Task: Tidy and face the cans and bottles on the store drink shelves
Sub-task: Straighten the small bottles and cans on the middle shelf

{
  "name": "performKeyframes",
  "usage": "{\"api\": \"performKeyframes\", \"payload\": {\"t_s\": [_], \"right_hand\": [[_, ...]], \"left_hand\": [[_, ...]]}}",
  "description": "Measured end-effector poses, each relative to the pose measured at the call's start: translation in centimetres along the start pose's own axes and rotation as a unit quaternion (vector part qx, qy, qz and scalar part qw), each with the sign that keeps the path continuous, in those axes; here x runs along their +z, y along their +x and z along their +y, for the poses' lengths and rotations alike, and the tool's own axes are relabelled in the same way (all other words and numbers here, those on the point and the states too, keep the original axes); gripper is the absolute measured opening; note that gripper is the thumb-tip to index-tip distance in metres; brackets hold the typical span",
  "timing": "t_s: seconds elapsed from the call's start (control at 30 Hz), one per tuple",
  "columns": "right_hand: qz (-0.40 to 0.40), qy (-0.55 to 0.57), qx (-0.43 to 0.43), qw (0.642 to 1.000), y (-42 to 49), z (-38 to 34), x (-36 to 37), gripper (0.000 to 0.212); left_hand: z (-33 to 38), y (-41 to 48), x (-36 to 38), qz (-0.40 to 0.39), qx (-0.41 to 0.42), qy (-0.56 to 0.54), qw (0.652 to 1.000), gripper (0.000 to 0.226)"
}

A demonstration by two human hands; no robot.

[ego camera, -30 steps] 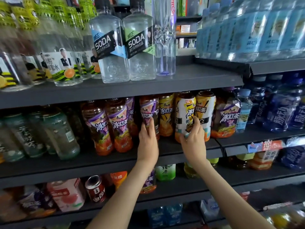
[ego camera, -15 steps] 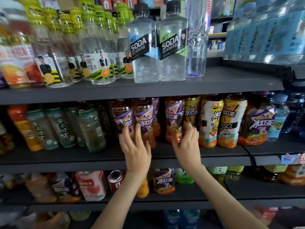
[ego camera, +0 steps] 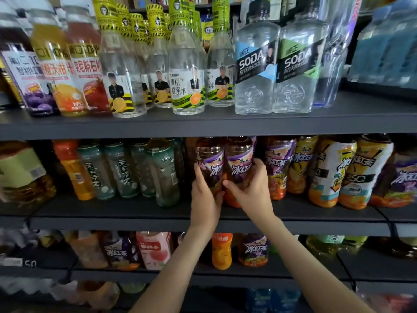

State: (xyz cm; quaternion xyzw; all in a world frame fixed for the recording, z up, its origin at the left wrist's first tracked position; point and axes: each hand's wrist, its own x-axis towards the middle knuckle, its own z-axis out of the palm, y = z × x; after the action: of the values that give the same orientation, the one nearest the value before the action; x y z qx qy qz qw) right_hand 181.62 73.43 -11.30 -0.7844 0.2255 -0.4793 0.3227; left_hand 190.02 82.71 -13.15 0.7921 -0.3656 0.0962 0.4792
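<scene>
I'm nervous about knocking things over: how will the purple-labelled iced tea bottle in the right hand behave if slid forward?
Likely heavy for its size: the iced tea bottle looks full of dark liquid. Tall and narrow, it may tip if pushed high; the right hand grips its middle.

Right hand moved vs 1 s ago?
Yes. The right hand went left along the middle shelf, from the white-yellow bottle to the purple-label bottle it now grips.

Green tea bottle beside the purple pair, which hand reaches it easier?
Left hand, probably: it holds the left purple bottle, nearest the green bottle; the right hand grips the right purple bottle, farther off.
</scene>
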Motion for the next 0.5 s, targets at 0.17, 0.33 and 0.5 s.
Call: {"api": "performKeyframes", "payload": {"t_s": [0.17,0.33,0.5], "right_hand": [[-0.007,-0.065,0.075,0.995,0.4,1.0,0.6,0.066],[0.062,-0.081,0.106,0.989,-0.1,1.2,-0.5,0.073],[0.098,-0.104,0.118,0.983,-0.6,1.9,-1.8,0.068]], "left_hand": [[-0.1,0.3,-0.6,-0.025,-0.011,-0.015,1.0,0.101],[0.1,0.1,-0.7,-0.013,-0.069,-0.054,0.996,0.093],[-0.2,0.3,-0.3,-0.009,-0.043,-0.026,0.999,0.077]]}}
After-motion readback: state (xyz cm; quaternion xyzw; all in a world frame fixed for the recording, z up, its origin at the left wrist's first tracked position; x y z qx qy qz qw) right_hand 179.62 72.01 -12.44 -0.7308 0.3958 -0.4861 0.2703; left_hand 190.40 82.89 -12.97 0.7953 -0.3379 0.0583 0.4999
